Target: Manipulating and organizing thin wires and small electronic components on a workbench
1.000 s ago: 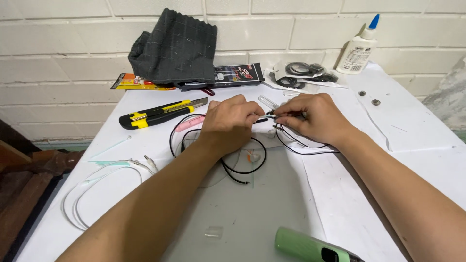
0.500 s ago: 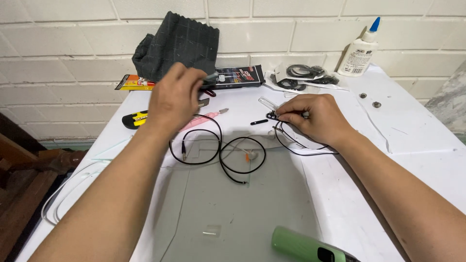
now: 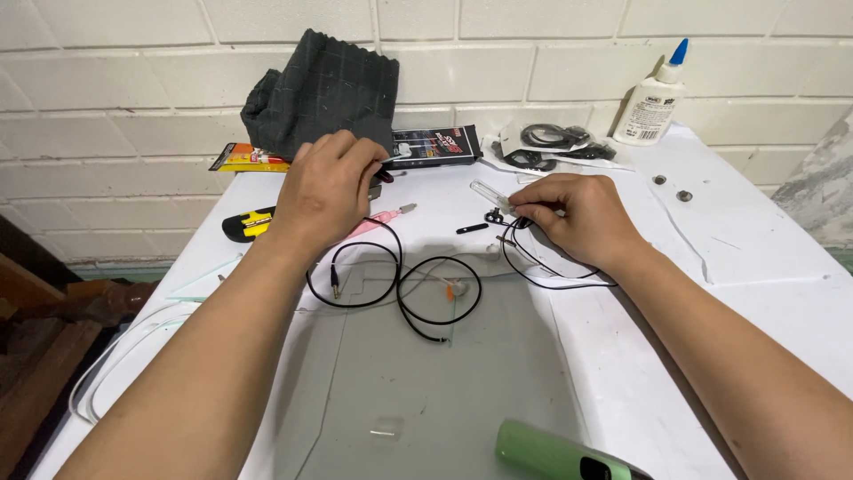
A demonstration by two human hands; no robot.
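Observation:
My left hand (image 3: 327,191) hovers over the back of the white table (image 3: 764,258), its fingertips pinched on a small dark, red-tipped object (image 3: 384,176) beside a flat black package (image 3: 435,144). The hand covers most of a yellow and black utility knife (image 3: 247,222). My right hand (image 3: 582,218) rests on the table and pinches the end of a thin black wire (image 3: 551,277) that loops below it. A black cable (image 3: 404,284) lies in two loops between my hands. Small black pieces (image 3: 487,216) and a clear tube (image 3: 490,191) lie next to the right fingers.
A grey glass pane (image 3: 426,391) lies in front of me with a green tool (image 3: 546,453) at its near edge. Along the brick wall are a dark cloth (image 3: 324,89), a glue bottle (image 3: 653,102) and a bag of black cables (image 3: 551,140). A white cord (image 3: 93,391) hangs at the left edge.
My left hand let go of the wire it shared with the right hand and moved left and back toward the black package. The right hand stayed put with the wire.

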